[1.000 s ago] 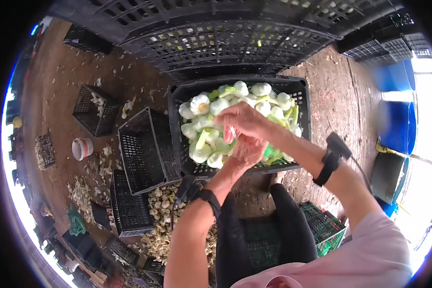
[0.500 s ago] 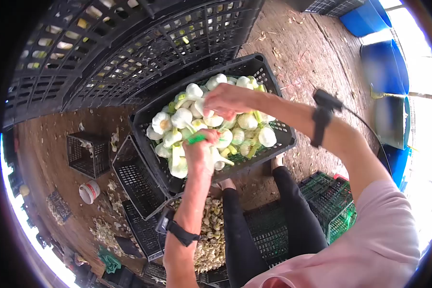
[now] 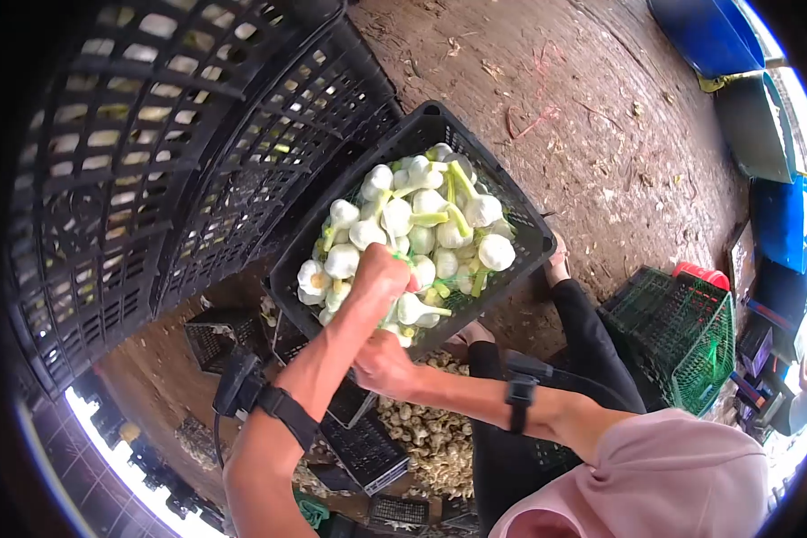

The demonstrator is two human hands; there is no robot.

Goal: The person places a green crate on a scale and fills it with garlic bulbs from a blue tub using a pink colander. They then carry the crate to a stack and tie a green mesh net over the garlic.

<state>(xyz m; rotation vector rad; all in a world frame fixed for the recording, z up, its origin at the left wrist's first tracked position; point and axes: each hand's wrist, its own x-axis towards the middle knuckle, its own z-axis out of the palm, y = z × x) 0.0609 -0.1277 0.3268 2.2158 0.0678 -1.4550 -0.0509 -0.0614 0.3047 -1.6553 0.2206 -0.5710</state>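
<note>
A black crate [image 3: 533, 218] holds many white garlic bulbs [image 3: 497, 252] with green stems, some under thin green netting [image 3: 403, 257]. My left hand [image 3: 384, 272] is closed in a fist over the bulbs, with a bit of the green netting at its fingers. Beside the crate's near left edge, my right hand [image 3: 382, 362] has its fingers curled; what it holds, if anything, is hidden. It is just below my left forearm.
Large black crates [image 3: 179, 134] of garlic stand at the left. A green crate [image 3: 681, 332] sits at the right, and blue containers [image 3: 704, 36] line the far right. Loose garlic [image 3: 430, 430] lies in a pile near my legs. Another person is partly visible at the right edge.
My right hand has moved from above the bulbs down to the crate's near left edge, below my left forearm. My left hand stays closed over the bulbs. The view has turned.
</note>
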